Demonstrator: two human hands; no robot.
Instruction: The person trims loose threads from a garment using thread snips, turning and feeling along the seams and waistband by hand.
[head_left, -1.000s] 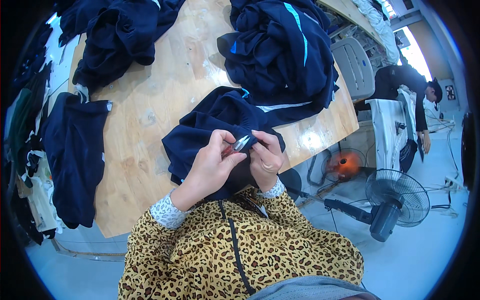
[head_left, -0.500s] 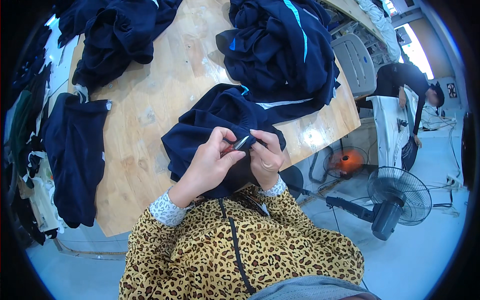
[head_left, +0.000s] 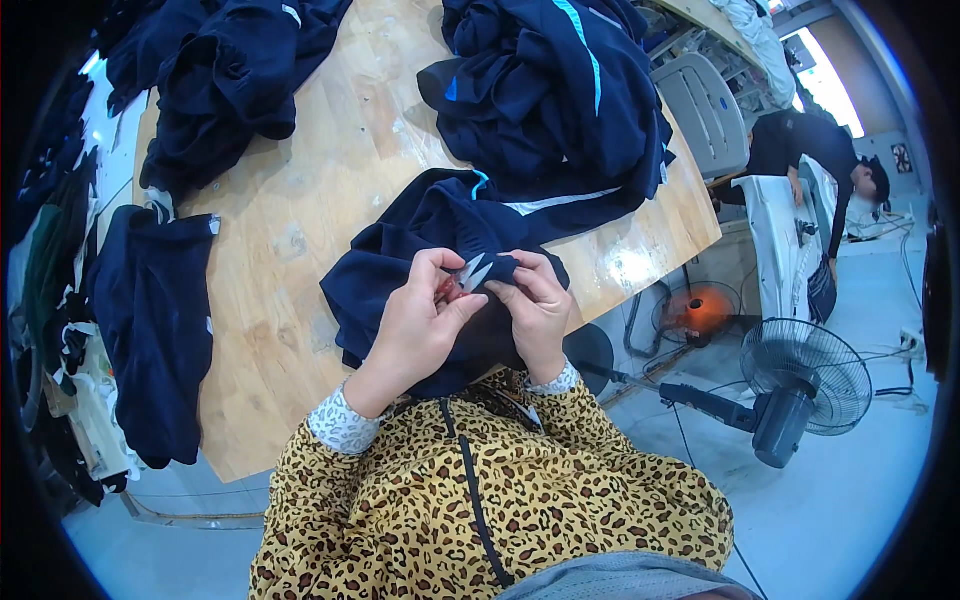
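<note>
Over the wooden worktop's (head_left: 265, 330) near edge spreads a bunched navy garment (head_left: 385, 262), its fold pinched in the right hand's (head_left: 538, 308) grip. The left hand's (head_left: 415, 312) grip grasps red-handled thread snips (head_left: 479, 278), blades parted close by; a slip could nick fabric or skin.

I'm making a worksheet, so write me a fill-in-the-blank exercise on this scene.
1. The left hand holds scissors whose blades are ____.
2. The right hand pinches ____-coloured cloth.
3. The jacket has a ____ print.
4. The chair is ____ in colour.
Missing words: open; navy; leopard; grey.
</note>
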